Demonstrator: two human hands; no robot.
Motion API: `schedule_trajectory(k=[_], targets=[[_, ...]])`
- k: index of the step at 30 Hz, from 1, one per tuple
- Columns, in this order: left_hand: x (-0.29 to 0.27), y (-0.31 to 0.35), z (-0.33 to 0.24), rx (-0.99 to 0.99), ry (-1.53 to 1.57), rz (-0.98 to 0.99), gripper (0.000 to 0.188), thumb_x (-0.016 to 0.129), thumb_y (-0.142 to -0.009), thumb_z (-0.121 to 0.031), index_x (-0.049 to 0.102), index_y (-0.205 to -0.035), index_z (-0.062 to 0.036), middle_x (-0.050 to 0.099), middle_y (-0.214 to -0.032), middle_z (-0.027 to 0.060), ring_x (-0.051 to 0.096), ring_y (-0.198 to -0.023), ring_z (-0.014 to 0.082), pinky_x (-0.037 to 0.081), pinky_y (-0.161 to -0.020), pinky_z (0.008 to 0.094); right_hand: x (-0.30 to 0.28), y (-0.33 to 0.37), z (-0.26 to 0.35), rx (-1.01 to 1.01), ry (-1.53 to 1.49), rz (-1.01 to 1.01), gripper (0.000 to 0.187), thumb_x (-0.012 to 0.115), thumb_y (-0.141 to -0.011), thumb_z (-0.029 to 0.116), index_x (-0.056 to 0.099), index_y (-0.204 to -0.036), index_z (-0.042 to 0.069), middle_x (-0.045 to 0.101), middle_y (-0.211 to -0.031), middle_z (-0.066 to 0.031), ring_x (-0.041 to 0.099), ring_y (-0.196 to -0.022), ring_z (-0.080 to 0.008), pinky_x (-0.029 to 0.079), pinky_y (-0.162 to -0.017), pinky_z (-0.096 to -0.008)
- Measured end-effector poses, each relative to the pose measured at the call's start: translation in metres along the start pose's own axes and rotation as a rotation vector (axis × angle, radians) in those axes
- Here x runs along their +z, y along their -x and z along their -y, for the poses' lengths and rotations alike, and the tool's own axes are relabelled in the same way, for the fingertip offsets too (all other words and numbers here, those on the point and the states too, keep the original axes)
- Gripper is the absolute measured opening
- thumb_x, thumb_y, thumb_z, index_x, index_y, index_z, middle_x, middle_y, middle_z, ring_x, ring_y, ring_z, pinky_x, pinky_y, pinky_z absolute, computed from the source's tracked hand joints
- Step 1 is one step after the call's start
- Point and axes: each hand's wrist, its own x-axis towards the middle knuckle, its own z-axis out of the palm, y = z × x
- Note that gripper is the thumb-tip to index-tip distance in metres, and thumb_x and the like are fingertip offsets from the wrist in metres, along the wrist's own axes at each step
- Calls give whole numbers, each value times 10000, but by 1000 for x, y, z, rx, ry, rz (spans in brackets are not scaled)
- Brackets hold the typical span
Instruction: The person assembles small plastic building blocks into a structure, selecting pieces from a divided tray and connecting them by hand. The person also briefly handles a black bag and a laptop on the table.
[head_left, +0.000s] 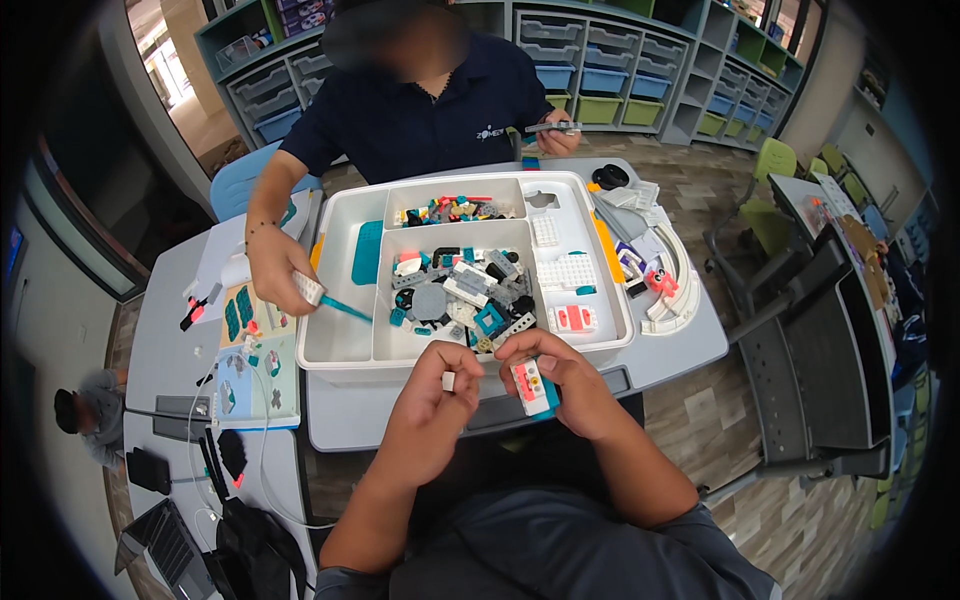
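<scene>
My left hand [428,415] is closed in a pinch on a small white toy brick [448,381] at the near edge of the parts tray. Beside it, my right hand [572,385] grips a small brick assembly [530,388] of white, coral and teal pieces with a yellow bit. My two hands are close together, but the small brick and the assembly are apart. Just beyond them stands the large white sorting tray [340,357], its middle compartment heaped with grey, white, black and teal building pieces [465,290].
Across the table, a person [420,115] holds a white brick piece with a teal strip [335,300] and a grey plate [555,127]. An illustrated sheet [285,385] lies left of the tray. White curved pieces [680,270] are at right; a laptop [170,550] and cables sit lower left.
</scene>
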Motion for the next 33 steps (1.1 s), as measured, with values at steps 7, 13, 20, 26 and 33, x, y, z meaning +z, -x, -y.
schedule_trajectory(k=[7, 13, 20, 26, 33], targets=[[20, -7, -15, 291, -781, 60, 507, 819, -797, -105, 643, -1264, -15, 430, -813, 3, 387, -715, 114, 326, -653, 253, 8, 3, 6, 2, 32, -99, 336, 377, -1023, 167, 571, -1246, 8, 591, -1203, -80, 526, -1172, -162, 387, -1049, -311], [19, -5, -6, 410, -813, -18, 471, 848, -745, -93, 673, -1175, -15, 448, -732, 4, 394, -655, 98, 333, -596, 246, 8, 4, 0, -18, 39, -27, 335, 370, -1071, 214, 570, -1241, 5, 589, -1205, -75, 520, -1148, -146, 395, -1034, -312], [21, -8, 35, 521, -736, -135, 436, 834, -744, -105, 624, -1118, -25, 470, -677, 2, 444, -570, 101, 413, -536, 250, 23, 5, -2, -125, 43, -128, 329, 344, -1086, 208, 577, -1193, 3, 628, -1080, -82, 573, -1035, -132, 451, -956, -304], [18, -13, 41, 643, -826, -138, 412, 832, -756, -141, 605, -1085, -41, 507, -693, 3, 465, -571, 112, 441, -546, 262, 29, 7, 0, -145, 77, -180, 341, 324, -1075, 190, 586, -1180, -1, 629, -1068, -95, 587, -1018, -144, 468, -934, -314], [5, -13, 62, 535, -567, -191, 216, 739, -884, -53, 525, -914, -63, 589, -761, 39, 543, -627, 101, 467, -578, 261, 30, 4, -10, -118, -45, -235, 401, 303, -1046, 268, 567, -1164, -10, 604, -1026, -112, 582, -936, -174, 481, -894, -333]])
